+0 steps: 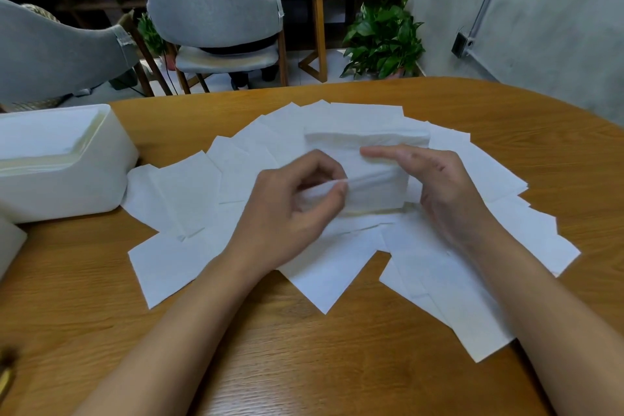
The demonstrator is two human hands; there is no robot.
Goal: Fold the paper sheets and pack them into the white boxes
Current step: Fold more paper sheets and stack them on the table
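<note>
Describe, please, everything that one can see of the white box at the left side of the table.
The white box looks like smooth plastic, with rounded corners and an open top; the picture's edge cuts off its left part. It stands upright on the wooden table, at the far left. Inside lies a flat stack of folded paper. A loose sheet lies close to its right corner; whether they touch cannot be told.

White paper sheets (175, 192) and white box (64, 186) on brown wood-grain table (304, 348).
</note>
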